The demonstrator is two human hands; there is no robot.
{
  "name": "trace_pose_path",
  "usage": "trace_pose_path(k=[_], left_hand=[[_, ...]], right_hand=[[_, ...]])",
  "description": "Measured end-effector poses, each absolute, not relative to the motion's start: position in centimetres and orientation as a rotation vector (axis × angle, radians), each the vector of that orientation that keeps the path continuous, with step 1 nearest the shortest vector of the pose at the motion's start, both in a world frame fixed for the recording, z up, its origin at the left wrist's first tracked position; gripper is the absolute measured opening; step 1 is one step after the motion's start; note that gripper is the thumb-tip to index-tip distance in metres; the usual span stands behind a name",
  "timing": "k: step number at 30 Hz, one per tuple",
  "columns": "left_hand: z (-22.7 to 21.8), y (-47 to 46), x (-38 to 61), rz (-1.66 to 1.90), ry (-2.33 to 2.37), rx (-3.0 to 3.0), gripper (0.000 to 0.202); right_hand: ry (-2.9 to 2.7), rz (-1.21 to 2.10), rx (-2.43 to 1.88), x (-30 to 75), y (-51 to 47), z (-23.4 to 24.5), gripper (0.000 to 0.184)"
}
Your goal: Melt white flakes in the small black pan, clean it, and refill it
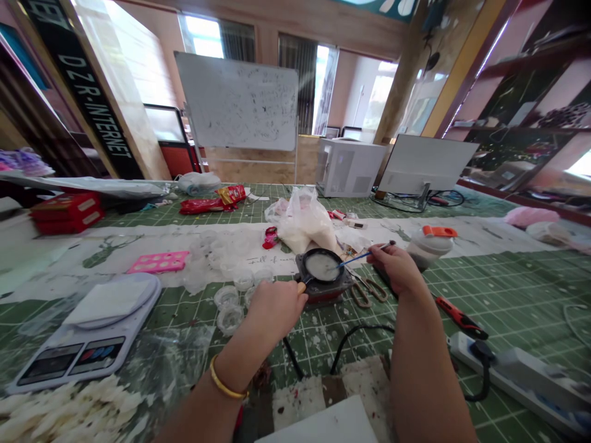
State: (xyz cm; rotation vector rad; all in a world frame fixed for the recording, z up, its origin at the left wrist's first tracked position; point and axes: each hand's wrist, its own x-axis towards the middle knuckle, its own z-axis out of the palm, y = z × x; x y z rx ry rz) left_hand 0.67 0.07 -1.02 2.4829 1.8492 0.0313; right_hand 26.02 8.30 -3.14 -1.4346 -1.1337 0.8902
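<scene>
Pan (323,250), small and dark, rests on a compact hot plate (339,290) at the scene's centre, its handle (301,287) angled near and left. Left hand (279,307): fingers closed around the handle's pale end. Right hand (396,266): fingertips pinched together on the far-right part of a thin blue stick (356,259), its lower end at the whitish contents (322,267). Judged handling: pan light and rigid; contents fluid, liable to slop if tilted; rim probably hot. Hold by the handle only; pinch the slender stick lightly.

Windows (203,37) glare white; outer edges stretch, blurred.
</scene>
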Motion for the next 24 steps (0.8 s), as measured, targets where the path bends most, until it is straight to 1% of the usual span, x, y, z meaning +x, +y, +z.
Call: trace_pose_path(k=[4,9,18,24], left_hand=[[-1.1,0.1,0.7,0.034,1.852,2.483,0.038],[-0.9,0.0,0.8,0.022,1.864,2.467,0.037],[-1.0,0.0,0.7,0.027,1.854,2.469,0.037],[-1.0,-0.1,0.8,0.027,1.860,2.491,0.037]], right_hand=[[-1.102,0.874,-1.398,26.3,8.1,-2.7,0.018],[-1.176,0.958,-1.352,25.1,7.9,-2.7,0.021],[-1.098,0.912,-1.371,26.1,7.8,-2.3,0.018],[-1.125,0.973,-1.367,24.7,7.8,-2.3,0.014]])
